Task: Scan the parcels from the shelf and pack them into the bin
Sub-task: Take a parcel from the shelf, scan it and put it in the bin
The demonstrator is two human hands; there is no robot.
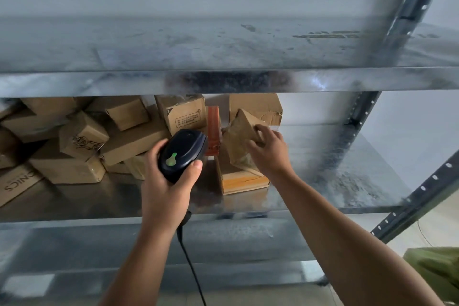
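My left hand [165, 189] grips a black corded barcode scanner [182, 154] with a green trigger, held in front of the middle shelf. My right hand [269, 149] holds a small brown cardboard parcel [239, 143], tilted on its corner above a flat box with an orange edge [244, 181]. A pile of several brown cardboard parcels [82, 141] fills the left and back of the metal shelf [347, 176]. A red-orange box [213, 129] stands upright between scanner and held parcel.
The galvanised shelf above [223, 82] overhangs the parcels. Perforated steel uprights [352, 131] stand at the right. The scanner cable [191, 266] hangs down past the lower shelf edge. A green bag or bin [437, 273] shows at the bottom right corner.
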